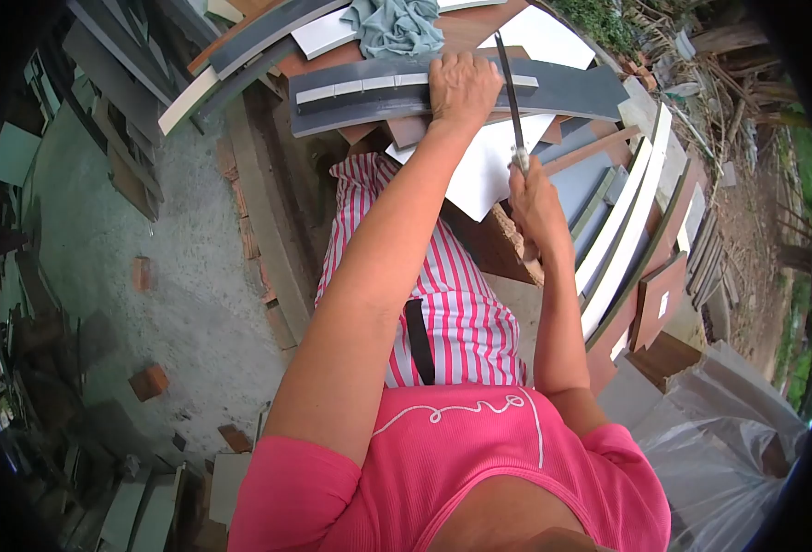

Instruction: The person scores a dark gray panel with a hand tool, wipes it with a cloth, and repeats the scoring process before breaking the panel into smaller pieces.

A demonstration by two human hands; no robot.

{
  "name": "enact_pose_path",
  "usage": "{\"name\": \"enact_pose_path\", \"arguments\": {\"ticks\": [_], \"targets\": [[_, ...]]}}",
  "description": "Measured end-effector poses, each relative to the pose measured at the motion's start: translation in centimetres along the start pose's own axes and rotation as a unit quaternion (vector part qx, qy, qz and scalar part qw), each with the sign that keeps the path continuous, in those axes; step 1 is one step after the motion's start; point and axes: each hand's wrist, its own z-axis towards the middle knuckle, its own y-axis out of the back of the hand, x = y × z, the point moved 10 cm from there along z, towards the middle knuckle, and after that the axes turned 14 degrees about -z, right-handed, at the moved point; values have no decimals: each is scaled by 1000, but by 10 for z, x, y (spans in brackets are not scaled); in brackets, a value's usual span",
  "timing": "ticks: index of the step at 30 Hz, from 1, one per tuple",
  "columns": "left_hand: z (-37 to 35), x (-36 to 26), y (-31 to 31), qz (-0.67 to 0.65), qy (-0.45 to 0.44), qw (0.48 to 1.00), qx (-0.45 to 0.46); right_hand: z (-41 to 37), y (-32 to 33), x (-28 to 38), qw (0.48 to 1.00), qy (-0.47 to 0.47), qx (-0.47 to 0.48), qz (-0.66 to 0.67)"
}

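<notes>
My left hand (466, 87) presses down from above, fingers curled over a narrow light strip (360, 87) marked off by several cross lines. Under the strip is a long dark grey board (571, 89), lying crosswise on the pile in front of me. In my closed right hand (536, 204) is a long, narrow dark tool (511, 87), file-like, with a pale collar at the grip. Its shaft points away from me and crosses over the board and strip, just right of my left hand. A crumpled blue-green cloth (397, 26) sits behind the board.
Beneath the board are white sheets (489, 170) and brown panels. Long white strips (622, 221) and a brown board (659, 299) lie to the right, near clear plastic sheeting (728, 442). Brick pieces (149, 381) dot the concrete floor (194, 230) at left, beside leaning panels (116, 83).
</notes>
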Motion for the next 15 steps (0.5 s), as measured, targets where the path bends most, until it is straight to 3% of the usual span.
{"name": "enact_pose_path", "arguments": {"ticks": [1,2,5,9,15], "targets": [[0,-2,-1,-1,-4,1000,-2,8,10,14,999,28,-19,-10],[0,-2,-1,1,-6,1000,-5,14,10,19,1000,-5,19,13],[2,0,5,10,-5,1000,-8,22,14,32,999,-17,13,26],[2,2,3,6,1,1000,-13,-6,-4,3,999,20,-19,-23],[0,-3,-1,5,-11,1000,-7,-5,7,8,998,-53,27,26]]}}
